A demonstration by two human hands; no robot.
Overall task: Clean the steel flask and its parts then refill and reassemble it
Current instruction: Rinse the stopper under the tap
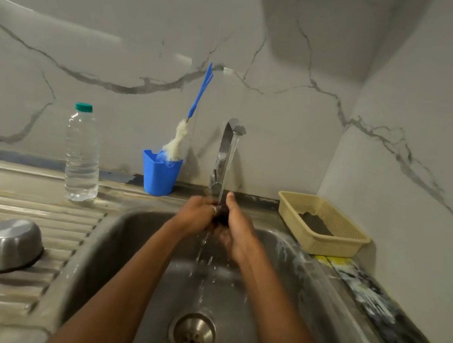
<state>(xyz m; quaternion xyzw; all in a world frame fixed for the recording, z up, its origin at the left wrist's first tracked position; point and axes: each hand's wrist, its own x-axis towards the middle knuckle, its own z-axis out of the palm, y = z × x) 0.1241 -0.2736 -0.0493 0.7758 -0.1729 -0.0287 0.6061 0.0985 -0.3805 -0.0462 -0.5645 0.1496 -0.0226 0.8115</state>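
Both forearms (130, 274) are bare, and the left hand (198, 211) wears a pale ring (214, 210) (blurred).

Dark part (221, 217) mostly hidden, blurred, identity unclear

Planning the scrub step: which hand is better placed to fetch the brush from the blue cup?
Left, probably. The left hand is nearer the blue cup and brush, both left of the tap; the right hand, on the far side, could hold the dark part.
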